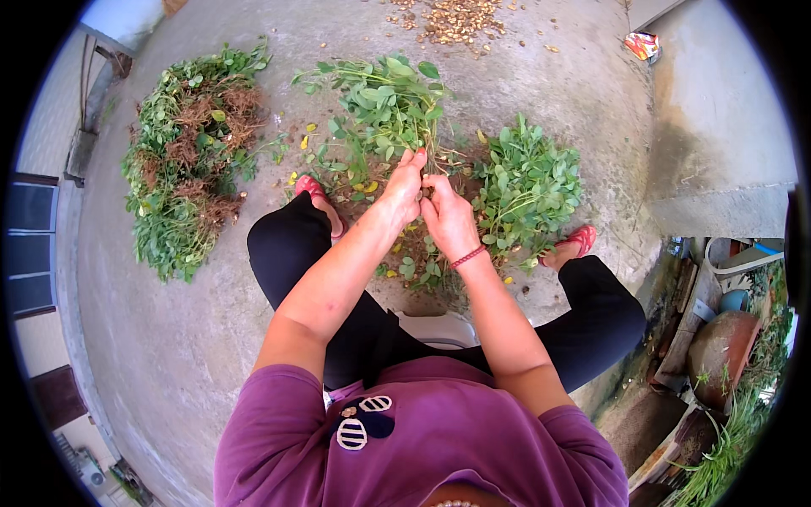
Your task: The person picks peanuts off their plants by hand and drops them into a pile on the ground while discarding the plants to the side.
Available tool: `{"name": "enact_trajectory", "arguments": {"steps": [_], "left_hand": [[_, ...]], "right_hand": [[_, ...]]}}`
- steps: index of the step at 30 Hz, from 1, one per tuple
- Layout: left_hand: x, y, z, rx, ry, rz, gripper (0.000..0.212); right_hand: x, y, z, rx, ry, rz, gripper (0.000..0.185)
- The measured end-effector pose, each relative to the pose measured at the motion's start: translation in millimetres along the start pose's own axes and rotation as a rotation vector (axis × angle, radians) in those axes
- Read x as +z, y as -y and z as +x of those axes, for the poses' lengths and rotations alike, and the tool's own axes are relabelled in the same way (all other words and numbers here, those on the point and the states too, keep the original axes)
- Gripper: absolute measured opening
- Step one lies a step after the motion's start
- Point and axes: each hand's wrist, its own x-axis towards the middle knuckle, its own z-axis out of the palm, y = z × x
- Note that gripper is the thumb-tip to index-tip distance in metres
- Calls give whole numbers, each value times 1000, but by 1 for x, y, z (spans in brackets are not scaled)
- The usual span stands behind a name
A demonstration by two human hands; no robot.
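Note:
My left hand is closed round the stems of a leafy green peanut plant, whose leaves spread forward and to the left. Close against it, my right hand has thumb and fingers pinched together near the root end; a small pod seems to lie between the hands, mostly hidden by the fingers. On the ground between my feet are loose leaves, stems and brown soil. A bunch of peanut plants lies just right of my right hand. At the left, a larger heap of peanut plants shows brown roots on top.
Picked peanuts are scattered on the concrete at the far edge. A red and white wrapper lies by the wall at the upper right. A clay pot, boards and grass are at the lower right. Part of a white stool shows beneath me.

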Motion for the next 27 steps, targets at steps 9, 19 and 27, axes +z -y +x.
{"name": "enact_trajectory", "arguments": {"steps": [9,19,27], "left_hand": [[-9,2,3,-33,116,-148,59],[-5,-2,-3,14,73,-96,79],[-6,1,3,30,52,58,66]], "right_hand": [[5,-16,2,-54,-146,134,17],[-6,-32,5,579,-113,839,4],[-4,-9,4,-204,-295,115,7]]}}
